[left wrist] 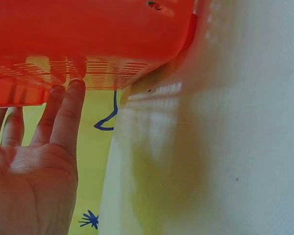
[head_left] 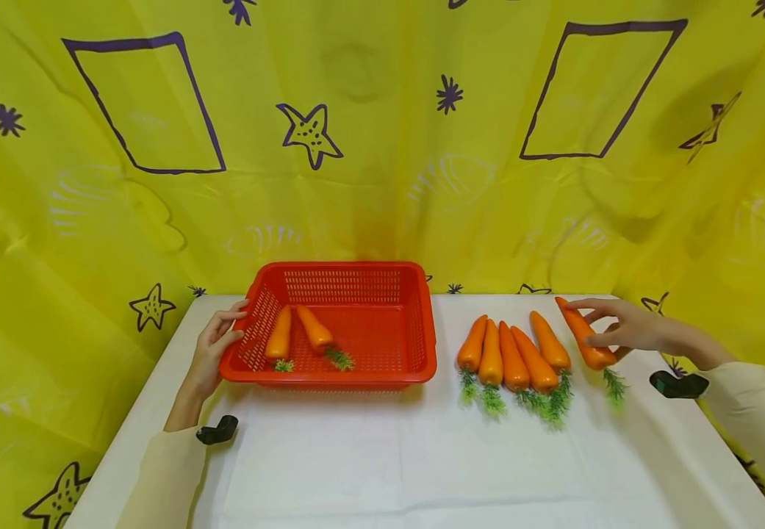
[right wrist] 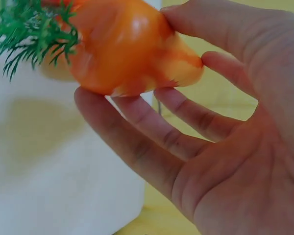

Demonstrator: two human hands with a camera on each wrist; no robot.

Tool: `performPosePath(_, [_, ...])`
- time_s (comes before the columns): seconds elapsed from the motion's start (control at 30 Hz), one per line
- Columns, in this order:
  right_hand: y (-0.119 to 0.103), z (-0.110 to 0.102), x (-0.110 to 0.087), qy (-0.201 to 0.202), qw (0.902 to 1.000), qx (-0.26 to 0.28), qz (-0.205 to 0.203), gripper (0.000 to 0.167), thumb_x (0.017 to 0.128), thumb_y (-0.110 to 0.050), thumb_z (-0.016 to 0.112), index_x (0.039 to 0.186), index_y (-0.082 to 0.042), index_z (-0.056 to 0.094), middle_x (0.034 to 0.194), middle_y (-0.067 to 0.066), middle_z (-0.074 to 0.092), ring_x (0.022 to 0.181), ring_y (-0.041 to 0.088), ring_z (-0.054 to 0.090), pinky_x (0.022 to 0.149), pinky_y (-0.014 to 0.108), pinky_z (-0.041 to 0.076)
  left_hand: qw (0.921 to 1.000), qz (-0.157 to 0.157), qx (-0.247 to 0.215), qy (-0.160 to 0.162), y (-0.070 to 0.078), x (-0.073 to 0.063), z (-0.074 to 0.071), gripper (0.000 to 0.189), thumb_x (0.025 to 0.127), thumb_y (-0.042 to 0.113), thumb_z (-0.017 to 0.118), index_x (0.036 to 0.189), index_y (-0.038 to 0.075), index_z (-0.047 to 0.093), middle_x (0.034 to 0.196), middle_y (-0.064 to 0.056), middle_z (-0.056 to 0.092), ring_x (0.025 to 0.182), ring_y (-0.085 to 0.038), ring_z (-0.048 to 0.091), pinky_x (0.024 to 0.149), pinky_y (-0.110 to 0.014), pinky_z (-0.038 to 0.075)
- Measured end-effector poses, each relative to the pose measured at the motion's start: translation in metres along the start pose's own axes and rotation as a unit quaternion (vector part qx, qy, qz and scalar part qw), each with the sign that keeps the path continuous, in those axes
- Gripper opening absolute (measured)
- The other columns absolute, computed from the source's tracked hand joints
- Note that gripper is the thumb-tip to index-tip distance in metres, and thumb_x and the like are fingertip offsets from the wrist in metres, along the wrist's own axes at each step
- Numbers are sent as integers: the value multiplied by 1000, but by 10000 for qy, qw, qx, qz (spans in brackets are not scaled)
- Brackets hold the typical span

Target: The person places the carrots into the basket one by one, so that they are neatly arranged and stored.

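My right hand pinches an orange carrot with green leafy tops between thumb and fingers. In the right wrist view that carrot appears raised off the table, its shadow on the white cloth. My left hand is at the left side of a red plastic basket. Seen from the left wrist, its straight fingers touch the slotted wall under the rim. Inside the basket lie two carrots, one at the left and another beside it.
Several carrots lie side by side on the white table, between the basket and my right hand, leafy ends toward me. A yellow patterned curtain hangs behind the table and along both sides.
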State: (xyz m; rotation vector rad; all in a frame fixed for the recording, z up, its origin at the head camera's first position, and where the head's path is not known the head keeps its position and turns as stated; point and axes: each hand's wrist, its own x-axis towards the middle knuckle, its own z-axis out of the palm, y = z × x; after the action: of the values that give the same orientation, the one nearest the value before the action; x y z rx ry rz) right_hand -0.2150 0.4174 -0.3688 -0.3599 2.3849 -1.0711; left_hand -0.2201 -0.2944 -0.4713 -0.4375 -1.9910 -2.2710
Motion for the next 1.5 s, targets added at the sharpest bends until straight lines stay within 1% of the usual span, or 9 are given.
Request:
performPosePath(0.2, [-19,-7,-6,315,9992,-69,-237,72,98,-16,71,158,-6,32,149,38,34,101,22,70,75,40,62,10000,-78,53,22,1,0,0,30,106,3,48,132,-11,45,164,-14,32,144,-16,37,100,-24,51])
performPosePath(0.47, [-41,-13,-3,828,9951,-29,-541,67,100,-13,68,157,-13,34,149,33,36,101,19,70,75,40,62,9998,-147,95,28,0,-2,-1,30,107,5,48,133,-9,45,165,-12,32,149,-24,31,100,-24,51])
performPosePath(0.6, [-53,-13,0,952,9935,-127,-603,66,101,-17,67,158,-15,34,151,31,36,102,21,70,77,38,62,9999,-146,83,22,0,-3,-1,30,107,5,48,133,-9,45,165,-11,32,150,-23,31,101,-24,50])
performPosePath(0.9, [-74,-9,11,930,9932,-66,-696,69,99,-21,70,159,-18,35,154,28,37,99,21,72,80,40,62,9999,-119,53,38,1,-4,0,31,107,4,48,133,-11,44,165,-11,33,145,-16,37,100,-24,51])
performPosePath(1.03, [-82,-7,18,876,9934,-91,-741,70,99,-22,70,160,-19,35,155,27,37,104,22,70,80,39,62,9999,-92,97,47,1,-3,0,32,106,4,48,133,-12,43,165,-12,32,146,-18,36,100,-24,51])
performPosePath(1.1, [-87,-6,22,851,9932,-123,-785,71,99,-24,71,160,-19,35,155,26,38,108,26,69,81,39,61,9999,-86,128,50,1,-2,0,32,107,4,48,133,-12,43,165,-13,32,147,-19,35,100,-24,51])
performPosePath(1.23, [-102,-3,34,715,9932,-154,-906,71,98,-24,71,160,-20,36,154,24,39,115,36,66,81,41,61,9998,-85,147,57,1,-1,0,30,107,4,47,133,-11,44,165,-13,32,147,-20,35,100,-24,51])
performPosePath(1.4, [-125,3,54,472,9939,-181,-982,70,98,-25,72,159,-23,37,154,20,41,107,31,69,83,41,61,10000,-26,64,15,0,-1,0,31,106,3,48,133,-12,43,164,-13,33,146,-17,36,101,-24,50])
performPosePath(1.5, [-141,10,68,350,9938,-141,-1044,70,97,-25,74,158,-25,39,154,18,41,108,30,69,81,43,61,10000,3,34,1,-1,-1,0,31,106,3,48,133,-13,43,164,-13,34,145,-15,37,101,-24,51])
